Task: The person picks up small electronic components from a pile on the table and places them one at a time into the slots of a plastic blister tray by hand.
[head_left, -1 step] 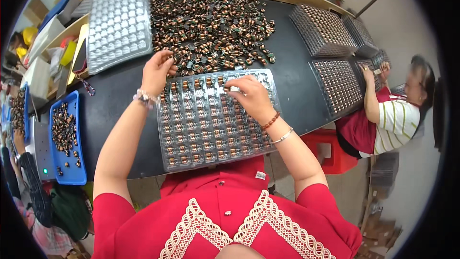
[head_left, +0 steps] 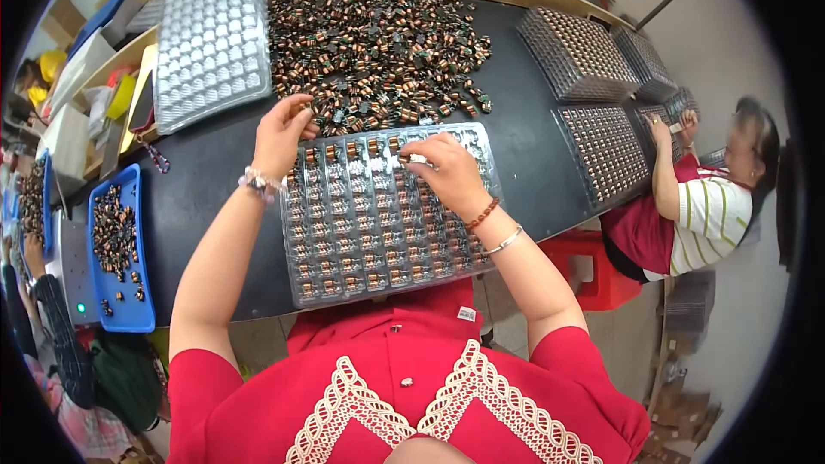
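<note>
A clear plastic tray with rows of pockets lies in front of me, most pockets holding small copper-wound coils. My right hand is over its upper rows, thumb and fingers pinched on a small coil. At the near left edge of a big heap of loose coils, my left hand has its fingers curled and the thumb close to the index finger. What sits between those left fingertips is too small to make out. The left hand is just beyond the tray's upper left corner.
An unfilled clear tray stack stands left of the heap. A blue bin of coils is at far left. On the right are stacked filled trays, another filled tray and a co-worker beside a red stool.
Both hands have shifted very slightly; the left fingertips sit a little closer together. The right hand keeps its pinch over the tray.
</note>
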{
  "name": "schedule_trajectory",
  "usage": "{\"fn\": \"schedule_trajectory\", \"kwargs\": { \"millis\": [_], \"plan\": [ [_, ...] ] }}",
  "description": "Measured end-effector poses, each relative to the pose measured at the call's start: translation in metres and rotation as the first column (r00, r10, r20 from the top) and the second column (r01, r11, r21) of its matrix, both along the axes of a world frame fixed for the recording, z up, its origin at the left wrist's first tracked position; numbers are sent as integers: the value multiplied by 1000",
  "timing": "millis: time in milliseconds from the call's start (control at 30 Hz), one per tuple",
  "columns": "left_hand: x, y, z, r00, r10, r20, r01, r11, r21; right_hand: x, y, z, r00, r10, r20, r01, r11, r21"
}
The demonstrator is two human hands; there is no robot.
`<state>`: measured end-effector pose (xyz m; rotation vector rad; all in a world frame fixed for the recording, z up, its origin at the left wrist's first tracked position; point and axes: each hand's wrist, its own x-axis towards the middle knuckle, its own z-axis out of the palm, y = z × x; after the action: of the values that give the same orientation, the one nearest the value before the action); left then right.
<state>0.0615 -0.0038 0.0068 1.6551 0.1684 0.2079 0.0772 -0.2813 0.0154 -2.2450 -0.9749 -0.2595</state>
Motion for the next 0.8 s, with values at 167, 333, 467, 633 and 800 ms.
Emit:
{"fn": "schedule_trajectory", "kwargs": {
  "millis": [167, 333, 467, 633, 800],
  "plan": [
    [-29, -16, 5, 1000, -19, -14, 18, 997, -69, 5, 8, -4, 995, 43, -90, -49, 997, -62],
    [-38, -19, 4, 997, -72, 19, 74, 988, -134, 9, 8, -14, 964, 66, -256, -41, 994, 103],
    [-40, -15, -5, 998, -65, -16, 62, 992, -109, 9, 11, -12, 924, 66, -377, 1, 985, 175],
    [-46, -20, -4, 996, -53, -67, 48, 996, -73, 16, 5, -20, 994, 102, -30, -102, 995, 5],
    [-54, -12, -3, 997, -45, -66, 44, 999, -18, 47, 30, 0, 995, -16, 98, 13, 999, 31]
  ]
}}
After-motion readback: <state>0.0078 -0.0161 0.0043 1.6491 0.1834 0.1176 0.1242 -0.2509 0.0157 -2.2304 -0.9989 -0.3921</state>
